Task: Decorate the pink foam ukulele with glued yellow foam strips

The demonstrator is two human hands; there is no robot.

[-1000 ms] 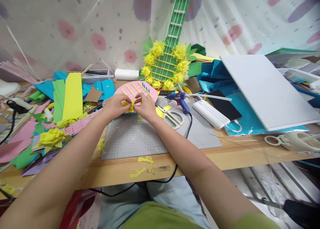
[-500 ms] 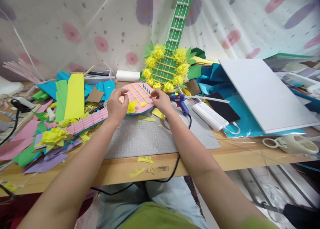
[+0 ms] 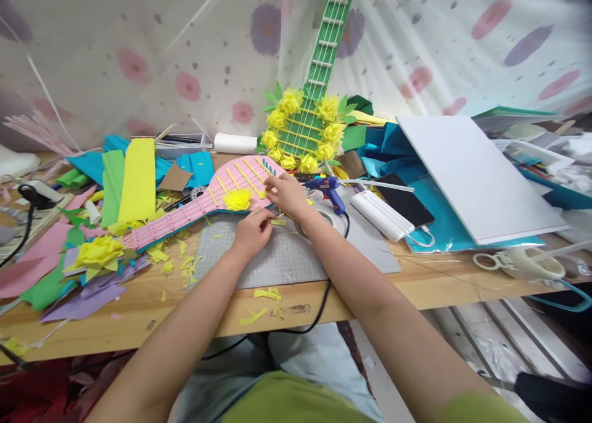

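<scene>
A pink paper guitar point(image 3: 229, 170) with a blue edge lies across the table, its pink neck point(image 3: 171, 222) pointing left. Yellow strips point(image 3: 252, 175) cross its body, small blue pegs sit at the right end, and a yellow paper flower point(image 3: 237, 198) rests near the lower edge. My right hand point(image 3: 289, 196) reaches over the body's right end, fingers slightly apart and touching it. Just below the guitar, my left hand point(image 3: 253, 230) is closed in a pinch; whatever it holds is too small to make out.
Behind stands a green paper guitar point(image 3: 319, 78) ringed with yellow flowers. On the right are a blue glue gun point(image 3: 330, 193), a white power bank point(image 3: 383, 214), a black phone point(image 3: 407, 202) and a white board point(image 3: 472, 176). Paper scraps point(image 3: 87, 287) crowd the left. A grey cutting mat point(image 3: 231, 269) lies in front.
My left hand has moved right and down, off the guitar body to just below its edge. My right hand has shifted slightly left and down. The guitar's yellow strips and flower are now less covered.
</scene>
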